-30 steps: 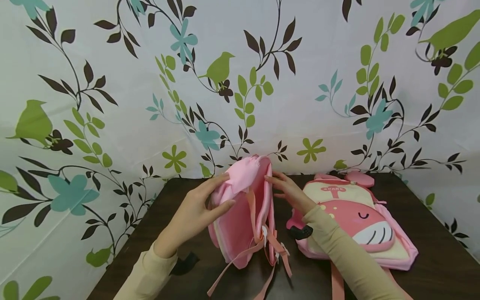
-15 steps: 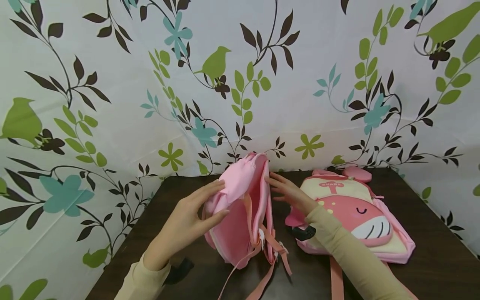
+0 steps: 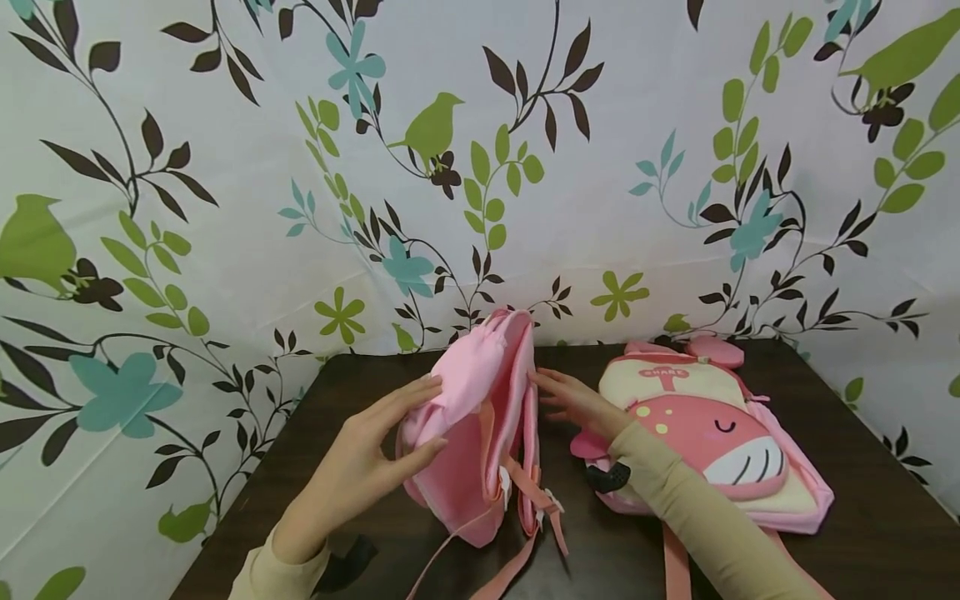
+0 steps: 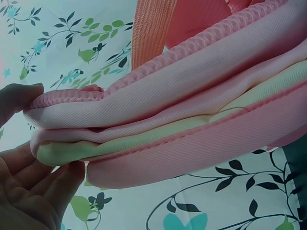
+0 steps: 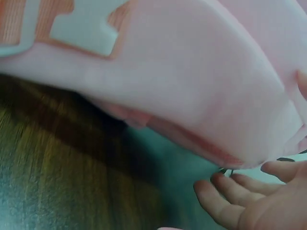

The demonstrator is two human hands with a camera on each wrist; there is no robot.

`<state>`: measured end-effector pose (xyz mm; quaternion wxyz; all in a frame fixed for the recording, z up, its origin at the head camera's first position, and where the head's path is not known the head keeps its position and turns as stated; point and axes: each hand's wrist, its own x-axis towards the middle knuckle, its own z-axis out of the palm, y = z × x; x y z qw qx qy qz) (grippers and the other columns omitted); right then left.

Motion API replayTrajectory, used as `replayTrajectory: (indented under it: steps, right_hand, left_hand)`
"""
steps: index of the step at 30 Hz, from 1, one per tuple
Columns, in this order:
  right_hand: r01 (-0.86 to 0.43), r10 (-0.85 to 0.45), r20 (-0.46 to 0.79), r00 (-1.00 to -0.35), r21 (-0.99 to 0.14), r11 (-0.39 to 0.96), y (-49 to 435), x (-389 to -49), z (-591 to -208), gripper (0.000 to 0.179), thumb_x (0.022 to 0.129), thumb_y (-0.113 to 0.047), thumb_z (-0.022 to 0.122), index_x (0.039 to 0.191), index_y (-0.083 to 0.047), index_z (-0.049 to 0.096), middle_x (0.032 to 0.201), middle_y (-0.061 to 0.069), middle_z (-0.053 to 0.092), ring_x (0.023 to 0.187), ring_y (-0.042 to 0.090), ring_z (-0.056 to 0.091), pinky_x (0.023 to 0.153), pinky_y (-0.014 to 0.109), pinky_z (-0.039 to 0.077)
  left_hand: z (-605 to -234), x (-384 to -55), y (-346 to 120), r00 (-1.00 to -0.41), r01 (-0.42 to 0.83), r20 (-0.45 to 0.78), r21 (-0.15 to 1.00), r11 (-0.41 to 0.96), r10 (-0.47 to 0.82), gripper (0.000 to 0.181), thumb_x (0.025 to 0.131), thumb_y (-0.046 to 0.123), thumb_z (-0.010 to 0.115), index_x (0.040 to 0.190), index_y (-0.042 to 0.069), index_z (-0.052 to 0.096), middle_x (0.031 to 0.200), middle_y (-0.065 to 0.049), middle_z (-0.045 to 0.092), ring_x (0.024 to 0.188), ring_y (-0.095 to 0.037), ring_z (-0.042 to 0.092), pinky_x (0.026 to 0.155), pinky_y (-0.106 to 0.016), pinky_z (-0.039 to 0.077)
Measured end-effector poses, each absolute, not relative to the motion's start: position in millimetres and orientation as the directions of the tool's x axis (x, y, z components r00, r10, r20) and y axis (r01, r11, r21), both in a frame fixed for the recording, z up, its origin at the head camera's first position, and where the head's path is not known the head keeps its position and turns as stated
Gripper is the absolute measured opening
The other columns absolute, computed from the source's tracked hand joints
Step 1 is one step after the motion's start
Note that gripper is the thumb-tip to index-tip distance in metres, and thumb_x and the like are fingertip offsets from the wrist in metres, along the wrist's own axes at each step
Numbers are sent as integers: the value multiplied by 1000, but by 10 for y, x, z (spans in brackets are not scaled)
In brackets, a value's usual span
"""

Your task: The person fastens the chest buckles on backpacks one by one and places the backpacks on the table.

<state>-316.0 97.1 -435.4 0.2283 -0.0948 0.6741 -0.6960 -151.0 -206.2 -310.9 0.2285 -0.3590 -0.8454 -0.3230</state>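
A pink backpack (image 3: 472,367) stands on its side edge on the dark table, its inside partly showing. My left hand (image 3: 356,462) grips its left side; in the left wrist view, thumb and fingers pinch the layered edge of the backpack (image 4: 192,103). My right hand (image 3: 577,404) is at the backpack's right side with its fingers extended. In the right wrist view, that hand (image 5: 268,203) has loosely bent fingers just under the pink cloth, and the thumb is at the cloth near the frame edge. Orange straps (image 3: 532,492) with white buckles hang from the backpack.
A second backpack (image 3: 697,442), cream and pink with a whale face, lies flat on the right under my right forearm. The dark wooden table (image 3: 360,392) meets a patterned cloth backdrop (image 3: 247,208) behind.
Both hands and the pink backpack have shifted slightly left. The backpack has turned a little, and its straps hang further left. The whale backpack has stayed put.
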Motion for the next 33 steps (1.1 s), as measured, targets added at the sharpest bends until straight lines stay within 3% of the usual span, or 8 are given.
replayTrajectory:
  steps: [7,15,25,33]
  right_hand:
    - [155,-483,-159,-861,-987,48,930,-3135,-4390,80,103,-48,49,156,4,20,152,27,37,136,48,40,108,61,37]
    - [205,-540,-193,-819,-978,38,798,-3097,-4544,74,106,-49,41,156,1,21,148,24,41,134,42,45,112,57,34]
    - [305,-530,-246,-811,-952,-25,823,-3101,-4583,68,102,-53,48,141,3,43,123,13,64,116,28,61,108,54,41]
    - [314,-524,-245,-816,-948,-46,818,-3109,-4560,66,103,-50,49,147,-1,40,132,15,58,123,32,57,107,57,40]
  left_hand:
    - [-3133,-1501,-2104,-617,776,632,389,497,469,57,83,13,84,136,13,63,142,-5,58,132,-24,54,106,-19,40]
    - [-3219,-1479,-2169,-622,773,646,419,476,442,59,81,8,85,135,14,63,140,-2,60,132,-20,54,107,-21,39]
    - [-3296,-1506,-2183,-592,797,693,425,430,412,65,80,4,84,140,14,60,141,-2,60,133,-22,53,106,-22,41]
    - [-3355,-1507,-2281,-632,772,688,518,367,357,66,80,-4,82,140,10,59,141,-7,59,130,-20,55,96,-20,48]
